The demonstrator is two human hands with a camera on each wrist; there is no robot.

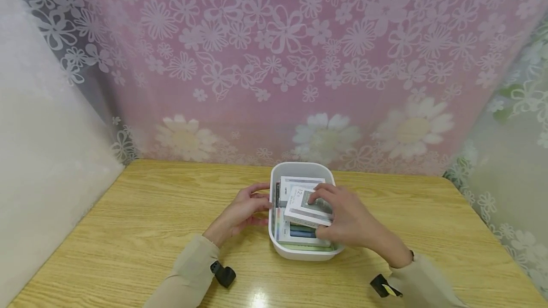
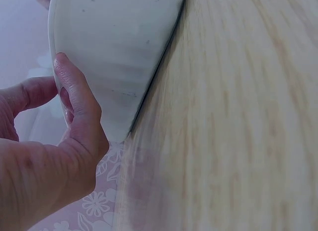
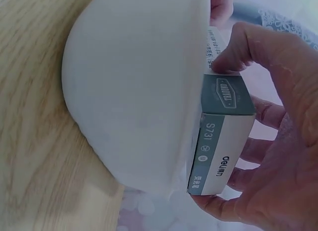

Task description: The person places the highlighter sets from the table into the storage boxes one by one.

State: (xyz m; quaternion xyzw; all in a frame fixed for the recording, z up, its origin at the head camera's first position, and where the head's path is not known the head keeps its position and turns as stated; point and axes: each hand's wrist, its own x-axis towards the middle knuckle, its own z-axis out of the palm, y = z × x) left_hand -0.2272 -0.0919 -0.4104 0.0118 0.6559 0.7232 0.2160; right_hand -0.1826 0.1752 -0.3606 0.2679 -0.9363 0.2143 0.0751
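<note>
A white plastic bin stands on the table with several small boxes in it. My left hand is at its left side, fingertips on the rim; in the left wrist view, the bent fingers grip the rim and press the outer wall. My right hand reaches over the right rim and grips a white and grey-green highlighter box marked deli S731, thumb on one end and fingers along the other side. That box tilts over the others, partly covering them. Whether it touches them cannot be told.
Inside the bin lie a white box at the back, a box with a colour-striped edge and dark blue window in front, and a thin dark-edged item by the left wall. A wooden table meets a floral curtain behind.
</note>
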